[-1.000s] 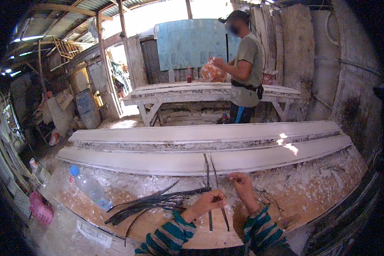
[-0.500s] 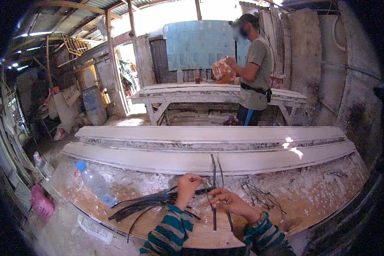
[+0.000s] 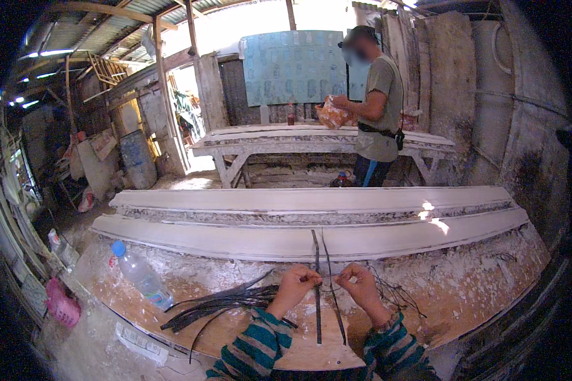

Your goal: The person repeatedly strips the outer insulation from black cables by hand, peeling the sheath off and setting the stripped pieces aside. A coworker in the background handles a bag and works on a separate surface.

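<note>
While both pinching thin strips [image 3: 317, 286]: left hand [image 3: 297, 286], right hand [image 3: 362, 287], bottle [image 3: 140, 274] and strip bundle [image 3: 219, 303] leftward.

Clear plastic bottle [image 3: 140, 274] with a blue cap and a faded label, lying on its side at the left of the workbench. White printed wrapper [image 3: 138, 341] flat near the front-left edge. Orange crinkly packet [image 3: 332, 115] held by the person at the far table. Pink bag [image 3: 61, 304] down low, far left.
</note>
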Demonstrator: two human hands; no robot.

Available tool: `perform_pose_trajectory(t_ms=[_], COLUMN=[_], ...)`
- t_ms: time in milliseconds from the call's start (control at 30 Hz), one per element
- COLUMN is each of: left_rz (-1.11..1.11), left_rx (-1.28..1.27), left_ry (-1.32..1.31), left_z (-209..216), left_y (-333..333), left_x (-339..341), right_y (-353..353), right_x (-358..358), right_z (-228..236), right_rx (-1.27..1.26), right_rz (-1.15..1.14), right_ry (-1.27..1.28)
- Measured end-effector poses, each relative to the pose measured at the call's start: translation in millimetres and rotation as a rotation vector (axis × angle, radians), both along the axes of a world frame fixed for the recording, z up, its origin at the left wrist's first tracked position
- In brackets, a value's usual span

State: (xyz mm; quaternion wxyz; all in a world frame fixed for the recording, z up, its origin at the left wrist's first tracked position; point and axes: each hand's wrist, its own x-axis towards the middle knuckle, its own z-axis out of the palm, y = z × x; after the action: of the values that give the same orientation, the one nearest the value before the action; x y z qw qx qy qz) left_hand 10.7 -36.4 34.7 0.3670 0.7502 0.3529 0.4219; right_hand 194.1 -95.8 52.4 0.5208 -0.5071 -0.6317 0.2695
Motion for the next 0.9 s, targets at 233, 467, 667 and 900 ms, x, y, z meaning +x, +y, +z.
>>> perform_pose_trajectory(t_ms=[233, 467, 667, 900], left_rz=[-0.521, -0.454, -0.572, -0.182], left_rx=[-0.081, -0.099, -0.331, -0.365], left_ry=[-0.067, -0.039, -0.242, -0.420], left_z=[8, 11, -2, 3], left_y=[-41, -56, -27, 9], left_x=[22, 29, 18, -12], right_y=[11, 19, 20, 9], right_x=[18, 17, 17, 20], right_z=[-10, -16, -20, -11], right_rx=[0.182, 0.273, 0.160, 0.200], right_rz=[-0.330, -0.408, -0.386, -0.272], right_ry=[-0.287, -0.240, -0.251, -0.106])
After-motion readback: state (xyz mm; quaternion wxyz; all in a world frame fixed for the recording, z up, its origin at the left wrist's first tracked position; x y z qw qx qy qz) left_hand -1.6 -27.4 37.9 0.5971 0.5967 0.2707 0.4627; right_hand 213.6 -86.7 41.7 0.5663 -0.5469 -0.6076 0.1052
